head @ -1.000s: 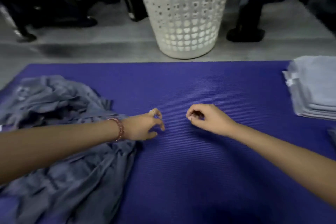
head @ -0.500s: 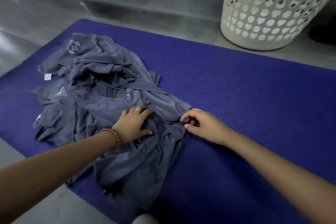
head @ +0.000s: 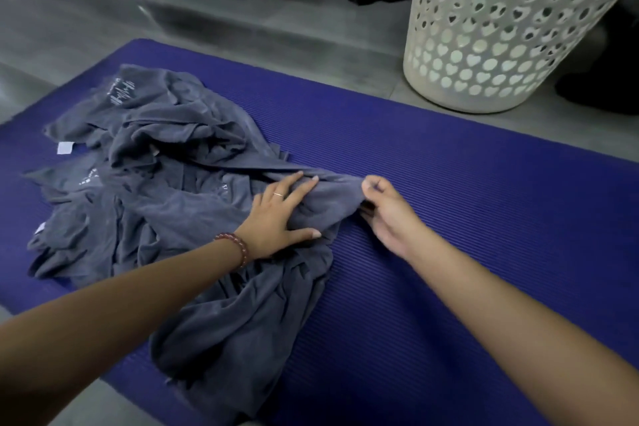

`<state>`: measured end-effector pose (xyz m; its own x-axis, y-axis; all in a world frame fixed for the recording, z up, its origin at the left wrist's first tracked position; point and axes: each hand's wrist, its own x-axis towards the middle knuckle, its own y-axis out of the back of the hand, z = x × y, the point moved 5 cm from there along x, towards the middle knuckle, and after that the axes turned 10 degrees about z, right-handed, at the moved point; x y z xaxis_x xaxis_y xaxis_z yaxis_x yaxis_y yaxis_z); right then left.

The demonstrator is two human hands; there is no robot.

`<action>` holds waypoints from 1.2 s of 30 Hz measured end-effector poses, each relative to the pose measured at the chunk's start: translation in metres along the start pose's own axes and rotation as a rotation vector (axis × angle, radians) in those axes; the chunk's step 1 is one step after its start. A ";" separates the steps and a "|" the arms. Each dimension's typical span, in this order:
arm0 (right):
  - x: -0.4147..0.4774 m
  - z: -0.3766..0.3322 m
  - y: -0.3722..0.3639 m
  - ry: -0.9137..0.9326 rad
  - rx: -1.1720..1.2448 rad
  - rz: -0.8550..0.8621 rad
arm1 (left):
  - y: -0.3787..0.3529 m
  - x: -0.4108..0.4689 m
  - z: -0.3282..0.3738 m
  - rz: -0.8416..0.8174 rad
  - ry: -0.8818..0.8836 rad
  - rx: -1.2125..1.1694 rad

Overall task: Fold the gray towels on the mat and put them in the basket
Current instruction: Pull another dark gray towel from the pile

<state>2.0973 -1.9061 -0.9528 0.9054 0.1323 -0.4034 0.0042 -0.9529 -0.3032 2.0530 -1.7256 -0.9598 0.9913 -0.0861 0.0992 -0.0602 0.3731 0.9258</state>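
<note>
- Head view: a pile of gray towels (head: 166, 156) lies crumpled on the mat (head: 449, 218), from centre out to nine o'clock. The basket (head: 501, 45) stands off the mat at one o'clock.
- Left hand (head: 280, 214), fingers straight, presses flat on the pile.
- Right hand (head: 383, 214) pinches one towel (head: 332, 197) at the pile's three o'clock edge.
- Risk: the towels lie tangled, so pulling may drag neighbours along, and a thin pinch may slip.

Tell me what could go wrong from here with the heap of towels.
1. The gray towels lie tangled in one heap, so the right hand, pinching only a corner, may drag several along.
2. The left hand presses flat on seemingly the same cloth, so the pull may be held back and the pinch may slip.
</note>
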 end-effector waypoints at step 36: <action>-0.077 -0.032 0.151 0.145 -1.395 0.058 | -0.031 -0.018 0.097 -0.301 -0.195 0.322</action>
<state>2.0414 -2.0686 -0.9401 0.9536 0.1370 -0.2682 0.3011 -0.4500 0.8407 2.0261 -1.8250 -0.9555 0.9317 -0.3294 -0.1530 0.1629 0.0023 0.9866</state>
